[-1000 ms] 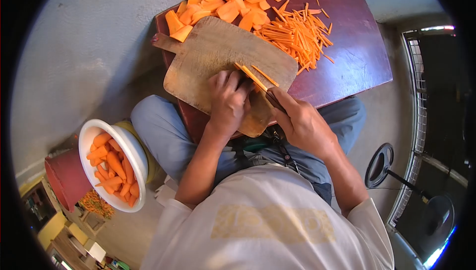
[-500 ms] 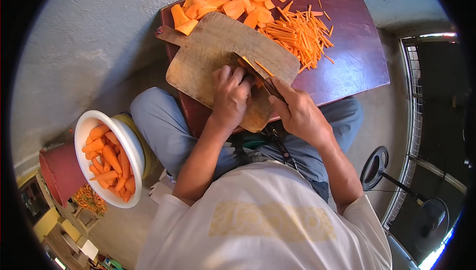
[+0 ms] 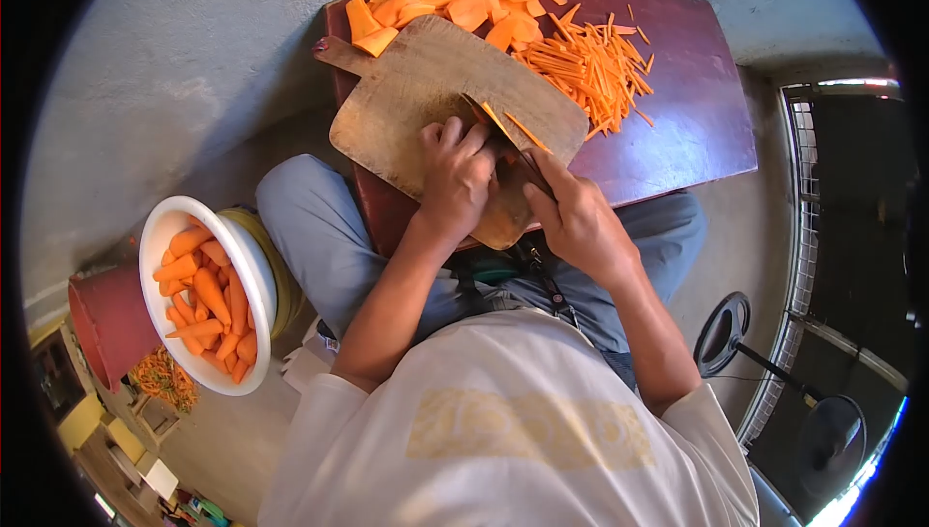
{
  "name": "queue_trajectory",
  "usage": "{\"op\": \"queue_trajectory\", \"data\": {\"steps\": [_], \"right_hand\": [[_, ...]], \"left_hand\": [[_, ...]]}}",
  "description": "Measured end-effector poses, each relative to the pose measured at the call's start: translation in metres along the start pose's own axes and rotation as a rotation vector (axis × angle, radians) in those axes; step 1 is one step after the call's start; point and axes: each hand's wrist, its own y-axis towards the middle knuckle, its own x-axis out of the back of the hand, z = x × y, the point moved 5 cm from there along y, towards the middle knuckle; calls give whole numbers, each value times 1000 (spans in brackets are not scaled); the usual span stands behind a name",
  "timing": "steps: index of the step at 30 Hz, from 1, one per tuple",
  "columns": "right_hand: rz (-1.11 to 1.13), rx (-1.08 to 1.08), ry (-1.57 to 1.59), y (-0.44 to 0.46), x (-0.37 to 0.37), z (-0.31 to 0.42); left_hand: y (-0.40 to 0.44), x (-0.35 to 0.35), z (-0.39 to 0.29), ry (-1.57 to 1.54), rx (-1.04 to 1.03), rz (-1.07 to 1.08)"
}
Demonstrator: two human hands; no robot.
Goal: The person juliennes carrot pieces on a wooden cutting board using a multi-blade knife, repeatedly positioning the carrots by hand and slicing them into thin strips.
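Note:
My right hand (image 3: 581, 224) grips a kitchen knife (image 3: 525, 164), its blade slanting up and left over the wooden cutting board (image 3: 397, 91). Thin carrot strips (image 3: 527, 132) lie along the blade's far side. Just left of the blade, my left hand (image 3: 457, 179) has its fingers curled down on the board, holding a carrot slice that is mostly hidden by hand and knife. Beyond the board's top edge lie flat carrot slices (image 3: 469, 9), and to their right a heap of cut carrot sticks (image 3: 595, 72).
The board rests on a dark red table (image 3: 692, 91) against a blue-grey wall (image 3: 194, 62). At lower left, a white basin (image 3: 266, 285) holds several whole carrots (image 3: 210, 295). A red bucket (image 3: 111, 329) and a pile of peelings (image 3: 164, 379) are behind it. A black-wheeled stand (image 3: 724, 333) is on the right.
The view has shifted slightly. My left hand stays curled beside the blade, and the knife stays in my right hand at nearly the same place on the board.

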Motion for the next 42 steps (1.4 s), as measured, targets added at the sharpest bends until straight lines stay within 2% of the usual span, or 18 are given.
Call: {"op": "queue_trajectory", "data": {"steps": [3,18,21,25,30,32,36,38,40,42], "right_hand": [[86,-59,27,8,4,0],[-18,-72,63,-10,1,-1],[41,-105,3,-2,2,-1],[22,-72,42,-8,1,5],[33,-27,-11,-1,-2,2],[-32,-38,27,-5,7,10],[-68,-147,163,-20,16,3],[-7,-144,190,-23,12,-4],[16,-45,216,-22,6,-11],[-28,-48,216,-18,9,-38]], "left_hand": [[-1,0,-1,12,-4,8],[-5,3,1,-24,4,-17],[-4,0,-1,-5,-3,-5],[-5,3,-1,-22,-8,-61],[-7,3,2,-56,17,-32],[-4,5,2,-76,21,-67],[-7,6,12,-124,86,-153],[-7,9,19,-128,130,-189],[-4,17,27,-129,168,-238],[-2,25,34,-143,236,-216]]}}
